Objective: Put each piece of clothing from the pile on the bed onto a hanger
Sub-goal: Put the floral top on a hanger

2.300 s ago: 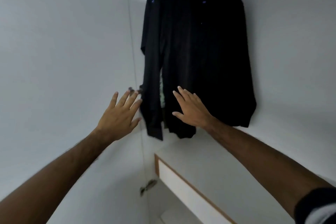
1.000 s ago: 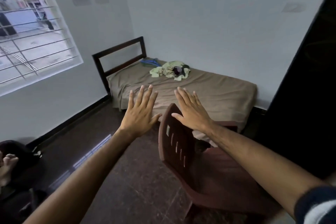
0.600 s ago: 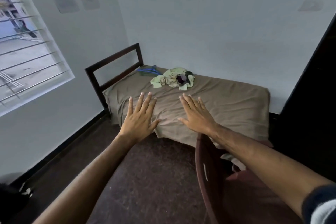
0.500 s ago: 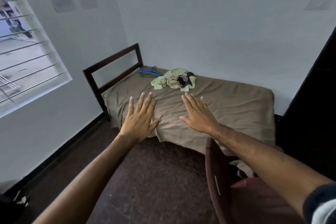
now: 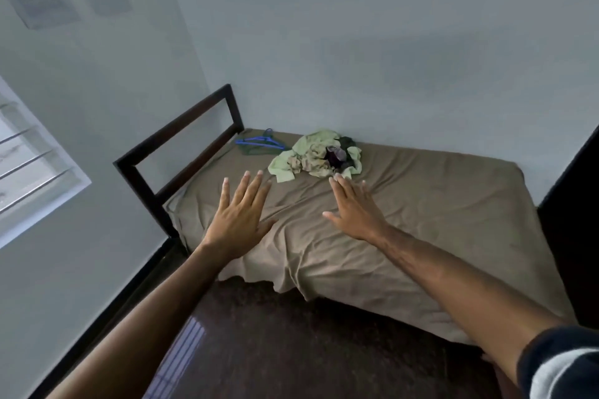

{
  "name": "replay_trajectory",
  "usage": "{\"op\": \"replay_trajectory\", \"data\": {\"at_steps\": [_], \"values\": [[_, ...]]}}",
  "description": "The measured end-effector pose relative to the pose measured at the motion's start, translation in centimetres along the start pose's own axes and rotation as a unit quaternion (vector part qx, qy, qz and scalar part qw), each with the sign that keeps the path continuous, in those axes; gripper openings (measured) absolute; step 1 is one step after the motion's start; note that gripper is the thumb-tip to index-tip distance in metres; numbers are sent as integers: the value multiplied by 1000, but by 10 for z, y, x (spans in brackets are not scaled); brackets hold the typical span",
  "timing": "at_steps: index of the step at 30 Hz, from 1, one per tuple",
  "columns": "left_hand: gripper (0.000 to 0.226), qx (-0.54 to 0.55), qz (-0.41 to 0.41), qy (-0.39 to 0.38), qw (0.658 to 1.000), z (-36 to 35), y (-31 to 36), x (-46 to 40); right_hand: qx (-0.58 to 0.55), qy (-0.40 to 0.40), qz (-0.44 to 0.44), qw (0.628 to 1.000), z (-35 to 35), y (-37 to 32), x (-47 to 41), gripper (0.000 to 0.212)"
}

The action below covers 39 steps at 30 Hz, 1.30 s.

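Pile of clothing (image 5: 319, 156) sits on the bed (image 5: 405, 204) at the far side, close to the wall: pale green fabric mostly, with beige and a dark purple piece tangled in (can't count the garments). Blue hangers (image 5: 259, 142) lie just beside it, toward the headboard (image 5: 181, 152), apart from the pile.

Left hand (image 5: 238, 220) and right hand (image 5: 356, 210) are both stretched forward, fingers straight and spread, holding nothing. Neither touches the pile; right fingertips look nearest its front edge, but whether they're over it or short of it is hard to tell from this angle.

Change: a couple of seconds ago the view faced a wardrobe with dark shirts already hung, hands just as empty. Since then the view has swung to the bed and closed in, and the chair has dropped out of frame. Reads as one garment finished and the walk back for the next. Likely next: pick a piece and a hanger. Several still left, so task is partway.

Window (image 5: 29, 165) at left, dark floor (image 5: 291, 350) below.
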<state>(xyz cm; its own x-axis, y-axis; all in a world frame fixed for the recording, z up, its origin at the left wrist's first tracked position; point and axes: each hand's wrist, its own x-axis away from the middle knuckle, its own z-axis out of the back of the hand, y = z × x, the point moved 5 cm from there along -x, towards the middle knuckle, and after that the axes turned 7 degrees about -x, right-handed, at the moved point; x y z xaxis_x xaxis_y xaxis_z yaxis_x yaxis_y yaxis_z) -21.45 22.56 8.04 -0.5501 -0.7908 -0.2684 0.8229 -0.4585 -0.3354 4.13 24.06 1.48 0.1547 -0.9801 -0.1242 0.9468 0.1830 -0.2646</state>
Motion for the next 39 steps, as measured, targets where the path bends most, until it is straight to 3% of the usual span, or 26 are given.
{"op": "replay_trajectory", "data": {"at_steps": [8,17,22,28,39], "values": [[79,56,-67,10,996,-123,-89,-144,6,-10,-78,997,-47,27,-144,84],[73,64,-177,-48,981,-243,-176,-318,-50,-17,-193,980,-81,38,-286,82],[68,45,-235,-67,969,-308,-172,-415,-80,-18,-250,965,-106,77,-353,78],[63,41,-274,-133,951,-384,-154,-525,-209,-27,-308,928,-142,152,-440,65],[46,4,-347,-229,910,-549,-112,-680,-329,3,-393,858,-265,263,-549,55]]}}
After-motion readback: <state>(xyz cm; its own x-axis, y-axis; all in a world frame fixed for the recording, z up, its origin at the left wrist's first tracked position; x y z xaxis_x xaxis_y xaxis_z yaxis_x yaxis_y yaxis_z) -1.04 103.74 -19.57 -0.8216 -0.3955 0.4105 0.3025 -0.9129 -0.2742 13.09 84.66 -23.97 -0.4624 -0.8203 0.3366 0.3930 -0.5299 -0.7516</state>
